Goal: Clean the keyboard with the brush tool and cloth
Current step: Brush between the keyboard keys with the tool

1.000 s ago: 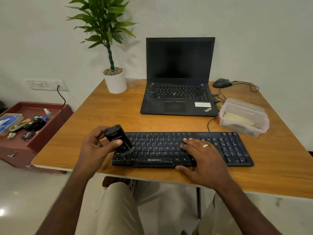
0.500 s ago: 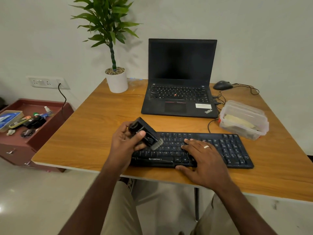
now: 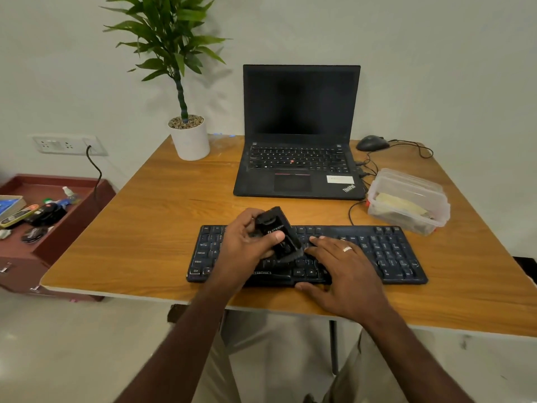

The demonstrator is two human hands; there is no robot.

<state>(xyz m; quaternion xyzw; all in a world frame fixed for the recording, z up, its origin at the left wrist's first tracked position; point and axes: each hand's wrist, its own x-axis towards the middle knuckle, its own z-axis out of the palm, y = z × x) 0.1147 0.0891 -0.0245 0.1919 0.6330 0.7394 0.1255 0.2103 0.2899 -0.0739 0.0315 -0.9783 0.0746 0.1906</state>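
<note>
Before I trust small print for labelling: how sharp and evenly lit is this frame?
Head view: soft, even light, with the plant casting a faint shadow on the wall; wide-angle bending at the edges; the left hand and brush tool slightly motion-blurred; keyboard legends soft, brand name barely readable; laptop screen dark.

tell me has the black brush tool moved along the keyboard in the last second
Yes. The black brush tool in the left hand has travelled rightward along the black keyboard, from its left end to the middle, beside the resting right hand.
</note>
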